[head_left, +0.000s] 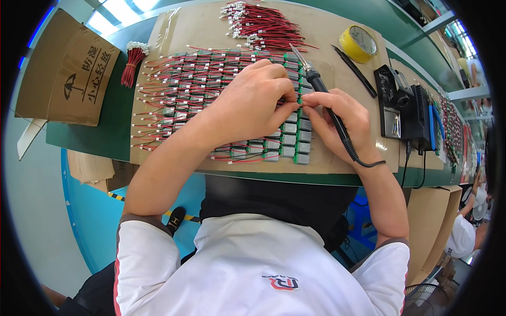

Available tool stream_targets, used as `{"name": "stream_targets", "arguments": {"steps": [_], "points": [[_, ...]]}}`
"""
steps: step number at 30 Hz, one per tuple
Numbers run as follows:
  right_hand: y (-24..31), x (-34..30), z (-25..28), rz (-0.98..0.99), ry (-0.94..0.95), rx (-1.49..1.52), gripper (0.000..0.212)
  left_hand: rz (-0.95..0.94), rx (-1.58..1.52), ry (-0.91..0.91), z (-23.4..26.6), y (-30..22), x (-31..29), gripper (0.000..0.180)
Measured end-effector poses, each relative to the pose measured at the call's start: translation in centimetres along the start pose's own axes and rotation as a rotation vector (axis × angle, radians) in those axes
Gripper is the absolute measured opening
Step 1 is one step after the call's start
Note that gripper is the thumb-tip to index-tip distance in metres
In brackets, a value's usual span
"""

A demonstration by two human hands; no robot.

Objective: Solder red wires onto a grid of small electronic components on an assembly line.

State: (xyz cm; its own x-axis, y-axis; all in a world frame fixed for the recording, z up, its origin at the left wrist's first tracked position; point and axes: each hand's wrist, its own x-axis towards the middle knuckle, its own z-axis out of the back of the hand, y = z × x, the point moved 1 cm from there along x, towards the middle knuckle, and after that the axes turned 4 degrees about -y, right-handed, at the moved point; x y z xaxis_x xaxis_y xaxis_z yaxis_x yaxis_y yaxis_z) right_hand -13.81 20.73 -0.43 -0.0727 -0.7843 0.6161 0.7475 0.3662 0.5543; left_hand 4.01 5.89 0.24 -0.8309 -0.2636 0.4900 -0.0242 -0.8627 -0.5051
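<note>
Rows of small grey blocks with green circuit-board edges [303, 148] lie on the brown board, many with red and black wire leads [163, 97] ending in white connectors. My left hand [253, 97] is over these rows, thumb and fingers closed in a pinch near the right-hand columns; whatever is between the fingertips is too small to make out. In my right hand [350, 116] rests a soldering iron [337, 124], its metal tip pointing up and away to the left. The right thumb and forefinger also come together close to the left fingertips, beside a green board edge.
Loose red leads [263, 26] are piled at the far side, and a tied bundle [132, 66] lies left. Yellow tape [359, 43], a slim black tool [356, 72] and a soldering station [416, 116] stand right. A cardboard box [58, 68] is at far left.
</note>
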Motion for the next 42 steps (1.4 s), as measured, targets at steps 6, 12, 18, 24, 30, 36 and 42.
{"name": "stream_targets", "arguments": {"steps": [6, 12, 18, 24, 30, 36, 42], "points": [[0.0, -2.9, 2.5, -0.240, -0.067, 0.249, 0.054, -0.009, -0.038, -0.002, 0.2, 0.0, -0.2, 0.014], [0.5, -5.9, 6.8, -0.028, 0.073, 0.063, 0.057, -0.022, -0.029, 0.007, 0.1, -0.1, -0.2, 0.011], [1.1, -7.6, 6.6, 0.018, 0.054, 0.097, 0.032, -0.021, -0.012, 0.019, -0.1, -0.3, -0.1, 0.007], [1.1, -7.3, 6.5, 0.044, 0.095, 0.102, 0.032, -0.027, -0.009, 0.014, 0.0, -0.3, -0.1, 0.010], [1.1, -7.2, 6.3, 0.061, 0.099, 0.102, 0.031, -0.019, -0.005, 0.019, -0.1, -0.4, 0.0, 0.008], [1.0, -7.2, 6.3, 0.062, 0.109, 0.090, 0.031, -0.013, 0.004, 0.024, -0.1, -0.4, 0.0, 0.006], [1.0, -7.1, 6.2, 0.078, 0.103, 0.099, 0.031, -0.019, 0.013, 0.017, -0.1, -0.5, 0.0, 0.006]]}}
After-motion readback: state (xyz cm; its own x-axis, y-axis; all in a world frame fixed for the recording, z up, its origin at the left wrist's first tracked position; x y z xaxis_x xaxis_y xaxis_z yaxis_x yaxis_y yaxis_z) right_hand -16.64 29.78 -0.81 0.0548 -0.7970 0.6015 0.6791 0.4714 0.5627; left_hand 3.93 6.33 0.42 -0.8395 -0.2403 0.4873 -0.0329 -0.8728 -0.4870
